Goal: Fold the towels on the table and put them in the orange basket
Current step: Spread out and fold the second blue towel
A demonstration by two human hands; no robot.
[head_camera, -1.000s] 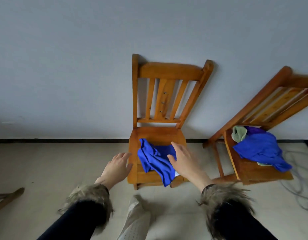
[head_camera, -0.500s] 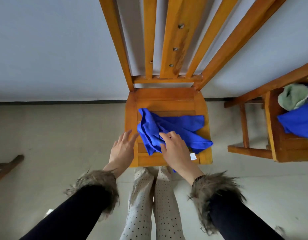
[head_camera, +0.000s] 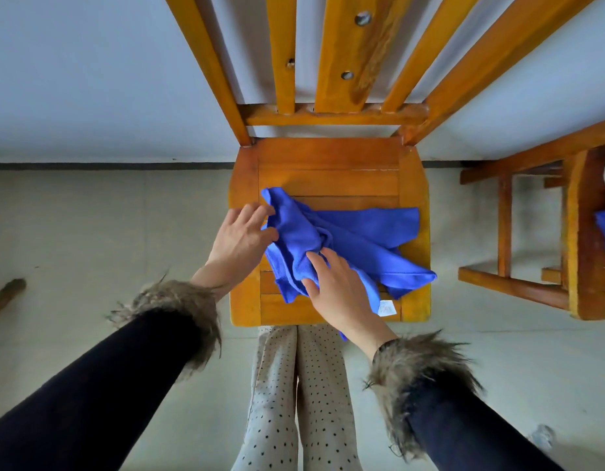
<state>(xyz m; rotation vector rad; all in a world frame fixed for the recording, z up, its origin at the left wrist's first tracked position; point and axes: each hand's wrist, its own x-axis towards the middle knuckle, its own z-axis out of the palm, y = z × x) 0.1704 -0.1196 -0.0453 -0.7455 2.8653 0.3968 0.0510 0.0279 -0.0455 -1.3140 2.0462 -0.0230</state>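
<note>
A crumpled blue microfibre towel (head_camera: 342,243) lies mid-frame on the wooden slatted chair seat (head_camera: 328,164), one corner overhanging its right edge. The left hand (head_camera: 241,237) pinches the towel's left edge; the right hand (head_camera: 342,290) presses down with spread fingers (head_camera: 316,263). Bare seat shows toward the top.

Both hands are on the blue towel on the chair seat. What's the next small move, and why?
Probably pull the two hands apart to spread the blue towel flat on the chair seat. It lies crumpled and bunched in the middle, so no clean fold is possible yet. The left hand is at its left edge and the right hand rests on its near part.
</note>
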